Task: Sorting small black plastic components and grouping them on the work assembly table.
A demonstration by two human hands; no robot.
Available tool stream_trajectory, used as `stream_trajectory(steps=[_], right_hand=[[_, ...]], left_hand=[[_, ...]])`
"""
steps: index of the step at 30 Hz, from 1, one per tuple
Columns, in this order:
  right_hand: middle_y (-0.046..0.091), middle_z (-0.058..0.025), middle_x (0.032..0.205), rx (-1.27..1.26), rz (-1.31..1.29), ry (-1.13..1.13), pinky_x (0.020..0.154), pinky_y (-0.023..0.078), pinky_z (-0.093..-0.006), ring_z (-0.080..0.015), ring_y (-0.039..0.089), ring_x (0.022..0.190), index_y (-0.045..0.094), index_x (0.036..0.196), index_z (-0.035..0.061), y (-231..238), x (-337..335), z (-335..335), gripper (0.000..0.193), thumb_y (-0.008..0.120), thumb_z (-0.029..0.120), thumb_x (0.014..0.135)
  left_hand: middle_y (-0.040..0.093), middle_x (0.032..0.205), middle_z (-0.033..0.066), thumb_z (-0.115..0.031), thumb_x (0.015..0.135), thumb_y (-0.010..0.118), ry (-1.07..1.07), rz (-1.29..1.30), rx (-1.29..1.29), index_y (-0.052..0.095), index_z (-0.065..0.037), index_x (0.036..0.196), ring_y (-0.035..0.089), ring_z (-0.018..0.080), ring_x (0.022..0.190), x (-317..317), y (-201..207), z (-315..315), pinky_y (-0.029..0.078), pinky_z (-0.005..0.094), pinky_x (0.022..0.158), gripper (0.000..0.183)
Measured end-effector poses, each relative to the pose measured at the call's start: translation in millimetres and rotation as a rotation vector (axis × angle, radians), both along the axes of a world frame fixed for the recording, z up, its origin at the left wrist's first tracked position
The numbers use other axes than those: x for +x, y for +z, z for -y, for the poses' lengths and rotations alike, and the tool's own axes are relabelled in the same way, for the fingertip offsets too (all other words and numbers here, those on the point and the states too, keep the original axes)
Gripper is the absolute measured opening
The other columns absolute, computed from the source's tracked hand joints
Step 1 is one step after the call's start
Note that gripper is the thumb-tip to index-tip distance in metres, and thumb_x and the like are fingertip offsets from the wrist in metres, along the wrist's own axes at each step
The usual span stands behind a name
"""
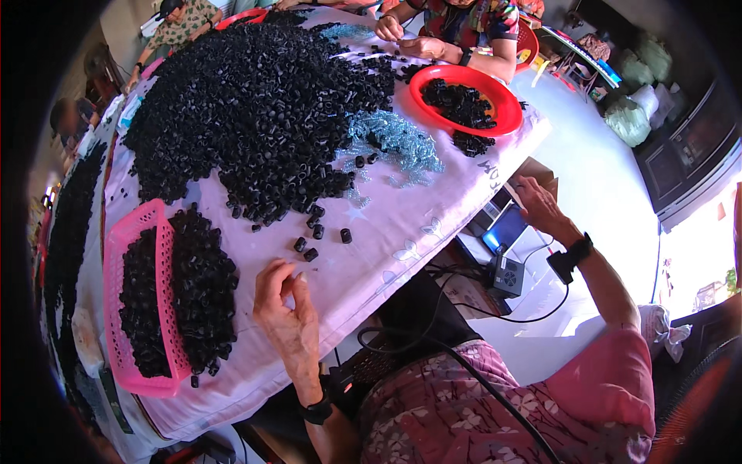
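My left hand (287, 313) is low over the near edge of the cloth-covered table (363, 247), its fingers loosely curled, the thumb a little apart and nothing visible in them. Just beyond its fingertips lie a few loose small black plastic caps (311, 254). My right hand (543, 207) is off the table's right side, fingers stretched out and holding nothing I can see; a brown cardboard box (539, 176) is beside it. A large heap of black caps (255, 100) covers the far part of the table. At its right edge is a pile of clear bluish small pieces (398, 147).
A pink basket (164, 286) of black caps stands at left, more caps (202, 290) heaped beside it. A red bowl (506, 104) sits at the far right. Across the table a person's hands (421, 46) work. A small dark device (508, 276) with cables is below the table's right side.
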State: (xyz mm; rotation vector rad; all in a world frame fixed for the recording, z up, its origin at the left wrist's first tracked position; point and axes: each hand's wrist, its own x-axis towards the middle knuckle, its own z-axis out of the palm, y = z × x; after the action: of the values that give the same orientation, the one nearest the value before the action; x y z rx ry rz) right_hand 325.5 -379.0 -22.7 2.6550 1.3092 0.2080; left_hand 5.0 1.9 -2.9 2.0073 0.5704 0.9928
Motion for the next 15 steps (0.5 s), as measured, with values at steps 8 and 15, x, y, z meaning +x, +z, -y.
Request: stream_trajectory(steps=[8, 15], right_hand=[[0.059, -0.0138, 0.064, 0.227, -0.481, -0.018, 0.058, 0.05, -0.0427, -0.0311, 0.061, 0.059, 0.066, 0.076, 0.004, 63.7, -118.8, -52.5, 0.008, 0.063, 0.012, 0.077], [0.065, -0.0125, 0.08, 0.741, -0.559, 0.34, 0.061, 0.053, -0.0383, -0.0297, 0.064, 0.068, 0.065, 0.084, 0.0026, 85.7, -177.2, -164.3, 0.008, 0.065, 0.009, 0.08]], left_hand=[[0.062, 0.102, 0.0111, 0.006, 0.081, 0.059, -0.017, 0.026, 0.001, 0.062, 0.003, 0.099, 0.061, 0.02, 0.087, 0.2, -1.7, -0.4, 0.052, 0.0282, 0.072, 0.018], [0.062, 0.103, 0.0145, 0.002, 0.082, 0.059, -0.01, -0.014, -0.006, 0.062, 0.004, 0.098, 0.063, 0.0245, 0.085, -0.5, 3.7, 1.8, 0.052, 0.0304, 0.07, 0.016]])
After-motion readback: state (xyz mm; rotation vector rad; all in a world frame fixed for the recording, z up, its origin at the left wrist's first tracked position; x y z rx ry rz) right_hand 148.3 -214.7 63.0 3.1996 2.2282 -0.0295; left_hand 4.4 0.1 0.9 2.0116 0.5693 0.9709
